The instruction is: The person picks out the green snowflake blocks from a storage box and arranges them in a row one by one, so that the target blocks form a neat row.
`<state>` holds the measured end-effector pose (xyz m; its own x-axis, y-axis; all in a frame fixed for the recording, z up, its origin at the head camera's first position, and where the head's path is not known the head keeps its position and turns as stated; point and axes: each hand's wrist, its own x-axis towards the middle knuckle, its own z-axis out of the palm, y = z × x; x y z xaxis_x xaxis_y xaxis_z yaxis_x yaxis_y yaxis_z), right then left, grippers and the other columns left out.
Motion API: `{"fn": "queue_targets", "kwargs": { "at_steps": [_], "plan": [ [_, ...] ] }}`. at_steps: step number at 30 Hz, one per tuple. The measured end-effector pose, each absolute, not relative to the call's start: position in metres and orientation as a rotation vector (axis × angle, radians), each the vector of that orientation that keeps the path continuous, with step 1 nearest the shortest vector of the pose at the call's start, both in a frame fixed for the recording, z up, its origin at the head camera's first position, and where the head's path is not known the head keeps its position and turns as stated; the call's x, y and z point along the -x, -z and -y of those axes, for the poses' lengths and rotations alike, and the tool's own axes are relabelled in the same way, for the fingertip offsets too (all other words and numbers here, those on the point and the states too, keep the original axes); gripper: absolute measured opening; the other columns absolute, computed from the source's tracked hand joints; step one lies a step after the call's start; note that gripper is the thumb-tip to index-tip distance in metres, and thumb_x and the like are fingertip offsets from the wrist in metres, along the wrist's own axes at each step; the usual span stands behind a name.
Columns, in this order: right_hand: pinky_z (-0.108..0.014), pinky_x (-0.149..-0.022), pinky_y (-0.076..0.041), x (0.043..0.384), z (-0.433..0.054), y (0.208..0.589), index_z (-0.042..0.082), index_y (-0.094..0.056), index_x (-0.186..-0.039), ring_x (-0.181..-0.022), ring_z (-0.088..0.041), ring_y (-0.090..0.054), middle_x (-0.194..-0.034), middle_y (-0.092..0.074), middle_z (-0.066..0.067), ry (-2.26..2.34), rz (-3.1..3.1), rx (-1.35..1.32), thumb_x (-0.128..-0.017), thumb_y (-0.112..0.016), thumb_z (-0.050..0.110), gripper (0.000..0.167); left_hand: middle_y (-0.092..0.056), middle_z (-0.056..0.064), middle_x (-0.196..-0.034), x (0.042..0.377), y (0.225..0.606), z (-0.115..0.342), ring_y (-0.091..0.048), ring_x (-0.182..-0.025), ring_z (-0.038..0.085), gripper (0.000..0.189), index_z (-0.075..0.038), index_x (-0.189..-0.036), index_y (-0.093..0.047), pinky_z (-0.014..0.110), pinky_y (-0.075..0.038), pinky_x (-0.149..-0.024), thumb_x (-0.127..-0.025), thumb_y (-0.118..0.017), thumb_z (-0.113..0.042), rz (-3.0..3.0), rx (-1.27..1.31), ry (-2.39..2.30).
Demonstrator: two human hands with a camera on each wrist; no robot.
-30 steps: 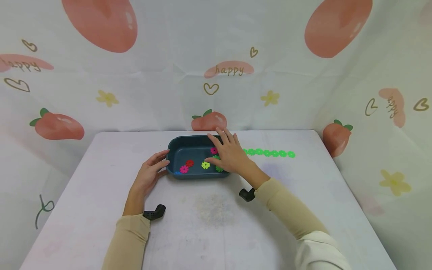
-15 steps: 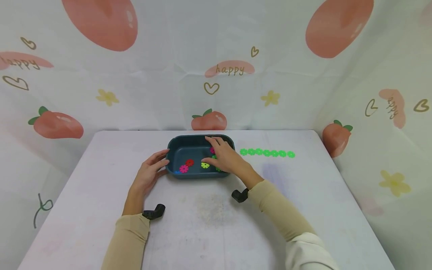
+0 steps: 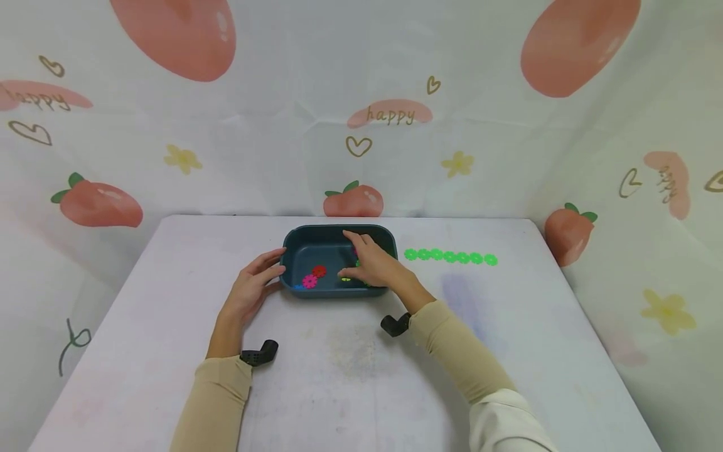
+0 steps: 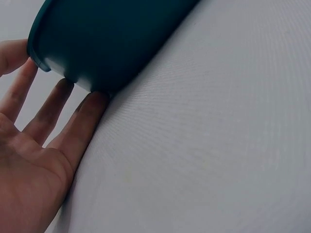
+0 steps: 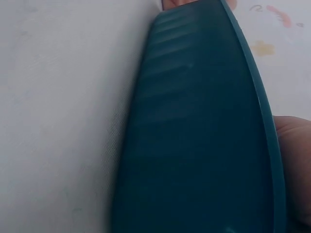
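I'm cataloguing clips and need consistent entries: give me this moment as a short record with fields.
left hand: touching the left end of the tub
right hand: partly inside the tub; contact with pieces hidden
tub: dark teal, upright on the table
inside, among others: red piece, pink piece, partly hidden yellow piece
right of tub: row of seven green flower-shaped pieces

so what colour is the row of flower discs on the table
Bright green flower discs, clearest in the head view.
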<state>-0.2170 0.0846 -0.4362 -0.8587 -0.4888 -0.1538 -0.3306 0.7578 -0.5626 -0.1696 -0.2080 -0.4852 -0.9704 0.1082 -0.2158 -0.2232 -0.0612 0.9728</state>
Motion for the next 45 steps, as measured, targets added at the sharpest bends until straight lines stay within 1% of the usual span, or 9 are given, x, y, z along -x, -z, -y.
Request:
{"fn": "queue_targets", "kwargs": {
  "at_steps": [6,10,13,17,22,31,37,41,45],
  "plan": [
    [-0.048,-0.117,-0.043,0.222,-0.083,0.437,0.018,-0.023,-0.163,-0.141,-0.028,-0.045,-0.159,-0.038,-0.016,0.831,-2.612,0.669,-0.091,-0.078,0.034,0.092,-0.033,0.01,-0.165,0.17,0.484,0.208,-0.043,-0.138,0.017,0.053,-0.011,-0.154,-0.044,0.018,-0.053,-0.094,-0.104,-0.06,-0.022,-1.986,0.124,-2.133],
    [-0.045,-0.111,-0.047,0.224,-0.082,0.439,0.014,-0.03,-0.16,-0.131,-0.027,-0.051,-0.153,-0.045,-0.015,0.867,-2.61,0.684,-0.092,-0.077,0.027,0.083,-0.032,0.011,-0.166,0.17,0.485,0.208,-0.043,-0.138,0.019,0.055,-0.01,-0.154,-0.043,0.018,-0.054,-0.094,-0.103,-0.061,-0.022,-1.976,0.13,-2.141],
    [-0.042,-0.103,-0.051,0.226,-0.082,0.44,0.011,-0.039,-0.155,-0.119,-0.027,-0.055,-0.141,-0.053,-0.016,0.862,-2.639,0.687,-0.093,-0.075,0.019,0.072,-0.032,0.011,-0.166,0.171,0.487,0.208,-0.043,-0.139,0.019,0.056,-0.01,-0.154,-0.043,0.018,-0.054,-0.094,-0.103,-0.062,-0.023,-1.972,0.134,-2.145],
    [-0.041,-0.1,-0.052,0.229,-0.082,0.441,0.007,-0.049,-0.148,-0.112,-0.026,-0.059,-0.127,-0.061,-0.016,0.849,-2.658,0.672,-0.093,-0.073,0.013,0.06,-0.033,0.011,-0.165,0.171,0.488,0.209,-0.043,-0.138,0.018,0.055,-0.01,-0.153,-0.044,0.018,-0.054,-0.093,-0.103,-0.062,-0.022,-1.969,0.139,-2.157],
    [-0.043,-0.105,-0.053,0.23,-0.079,0.443,0.006,-0.051,-0.147,-0.116,-0.027,-0.066,-0.135,-0.062,-0.017,0.943,-2.599,0.599,-0.093,-0.073,0.01,0.059,-0.034,0.011,-0.165,0.171,0.489,0.207,-0.046,-0.134,0.016,0.055,-0.01,-0.153,-0.044,0.019,-0.054,-0.094,-0.103,-0.062,-0.022,-1.969,0.129,-2.152],
    [-0.041,-0.105,-0.054,0.233,-0.07,0.45,0.006,-0.056,-0.143,-0.121,-0.028,-0.065,-0.139,-0.062,-0.014,1.079,-2.552,0.541,-0.093,-0.073,0.01,0.053,-0.034,0.009,-0.165,0.172,0.49,0.205,-0.047,-0.133,0.015,0.053,-0.014,-0.153,-0.046,0.018,-0.054,-0.094,-0.103,-0.062,-0.026,-2.0,0.142,-2.122],
    [-0.038,-0.101,-0.055,0.239,-0.064,0.457,0.006,-0.065,-0.133,-0.115,-0.024,-0.065,-0.128,-0.069,-0.011,1.051,-2.567,0.516,-0.089,-0.079,0.014,0.046,-0.034,0.008,-0.165,0.171,0.489,0.206,-0.046,-0.134,0.016,0.054,-0.015,-0.153,-0.046,0.018,-0.053,-0.094,-0.103,-0.062,-0.027,-2.013,0.14,-2.107],
    [-0.034,-0.095,-0.056,0.241,-0.061,0.458,0.003,-0.068,-0.124,-0.104,-0.022,-0.065,-0.116,-0.07,-0.012,1.008,-2.592,0.566,-0.086,-0.081,0.013,0.042,-0.034,0.008,-0.165,0.171,0.489,0.206,-0.047,-0.133,0.014,0.054,-0.014,-0.152,-0.046,0.019,-0.054,-0.094,-0.103,-0.063,-0.026,-2.006,0.145,-2.114],
    [-0.033,-0.093,-0.056,0.242,-0.057,0.459,0.001,-0.069,-0.122,-0.1,-0.022,-0.065,-0.115,-0.069,-0.014,0.955,-2.618,0.598,-0.087,-0.08,0.01,0.038,-0.034,0.009,-0.165,0.171,0.488,0.207,-0.048,-0.132,0.013,0.054,-0.014,-0.152,-0.047,0.019,-0.054,-0.094,-0.103,-0.063,-0.025,-2.009,0.149,-2.117]
  ]
}}
